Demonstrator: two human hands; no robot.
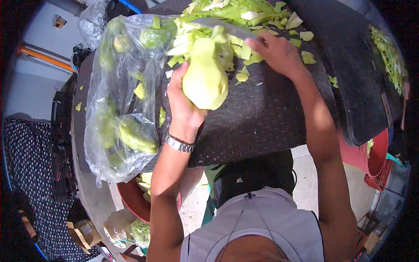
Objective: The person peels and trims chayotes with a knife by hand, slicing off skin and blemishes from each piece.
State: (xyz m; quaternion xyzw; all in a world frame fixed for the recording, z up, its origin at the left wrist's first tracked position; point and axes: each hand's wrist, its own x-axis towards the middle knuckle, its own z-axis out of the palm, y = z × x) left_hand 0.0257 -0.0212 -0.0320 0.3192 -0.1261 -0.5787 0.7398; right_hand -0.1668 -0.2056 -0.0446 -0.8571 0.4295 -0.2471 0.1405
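Note:
My left hand (183, 100) is wrapped round the lower side of a pale green, peeled papaya (205, 83), held up above the dark table with its narrow end away from me. In my right hand (279, 52) is a knife (229, 28), fingers closed on its handle, which is mostly hidden. The blade points left and lies across the far, narrow end of the papaya; whether it touches cannot be made out. Behind the papaya is a heap of green peel strips (244, 13), with loose pieces scattered round my right hand.
A clear plastic bag (126, 91) with several unpeeled green fruits lies on the left of the dark tabletop (266, 118). A red tub (131, 203) with pale pieces stands below left, another red tub (375, 153) below right. A black board (349, 87) borders the right side.

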